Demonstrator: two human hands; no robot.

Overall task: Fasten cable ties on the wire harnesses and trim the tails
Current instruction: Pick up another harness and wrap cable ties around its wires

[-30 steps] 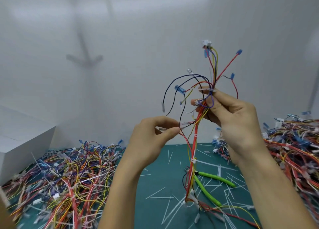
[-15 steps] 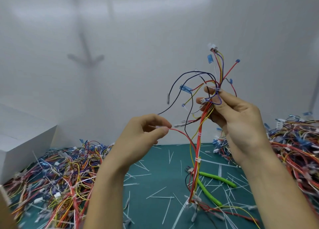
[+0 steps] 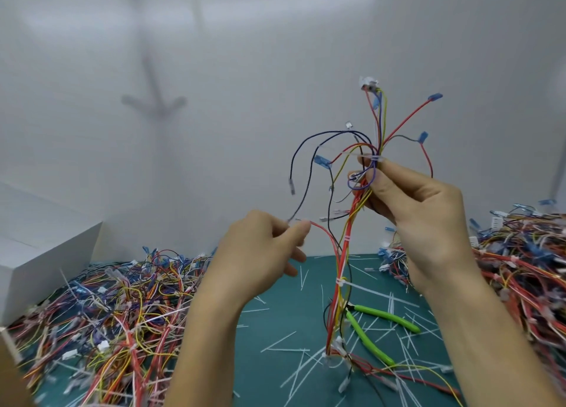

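Observation:
My right hand [image 3: 410, 210] holds a wire harness [image 3: 344, 253] upright above the green mat, fingers and thumb pinching the bundle just below a white cable tie [image 3: 372, 157]. Loose wire ends with blue terminals fan out above that tie. More white ties sit lower on the red and yellow bundle, one with a long untrimmed tail [image 3: 367, 290]. My left hand [image 3: 263, 253] pinches the end of a red wire [image 3: 321, 230] that branches from the harness to the left. Green-handled cutters [image 3: 382, 317] lie on the mat behind the harness.
A large heap of harnesses [image 3: 107, 321] covers the mat on the left, another heap [image 3: 520, 259] lies on the right. Cut white tie tails [image 3: 288, 339] litter the green mat [image 3: 275, 376]. A white box [image 3: 36, 253] stands at far left against the white wall.
My left hand moved left, drawing the red wire end away from the bundle. My right hand shifted the harness slightly right and kept its grip.

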